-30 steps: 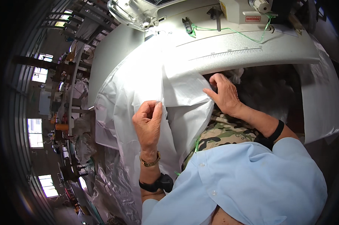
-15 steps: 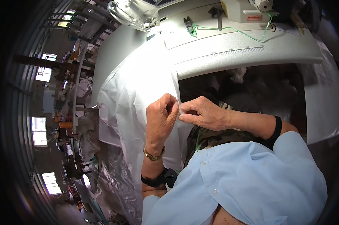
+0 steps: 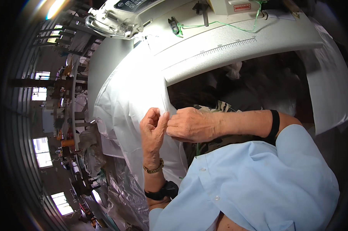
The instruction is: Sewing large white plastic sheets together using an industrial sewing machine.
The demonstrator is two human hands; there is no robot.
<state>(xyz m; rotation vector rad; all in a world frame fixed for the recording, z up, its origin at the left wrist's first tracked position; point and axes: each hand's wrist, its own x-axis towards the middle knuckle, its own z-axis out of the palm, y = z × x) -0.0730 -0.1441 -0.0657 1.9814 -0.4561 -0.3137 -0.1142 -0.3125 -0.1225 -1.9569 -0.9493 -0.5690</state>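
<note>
At the near edge of the curved white sewing table [image 3: 235, 50], both hands meeting on one fold of white fabric [image 3: 135, 96]. Left hand [image 3: 154, 131] raised with fingers curled together, thumb and fingertips pinched on the cloth's edge; right hand [image 3: 189, 124] pressed against it from the other side, fingers closed on the same edge, knuckles up. Held that way, probably, to line up two layers or keep a hem even, since the pinch sits right where the sheet drops off the table's lip. Draped from the machine bed down over the table edge and on past the lap, that fabric, a long loose sheet with the bulk hanging to the left. Worn on the left wrist, a gold bracelet [image 3: 154, 168] and below it a black watch [image 3: 161, 191]; on the right forearm, a black band [image 3: 274, 124]. Farther back, a white sewing machine [image 3: 122, 15] at the cloth's top end, green thread [image 3: 220, 24] trailing across the tabletop beside a printed ruler scale [image 3: 228, 48]. Off to the left, a dim workshop with bright windows [image 3: 41, 152], racks and heaps of more pale material.
</note>
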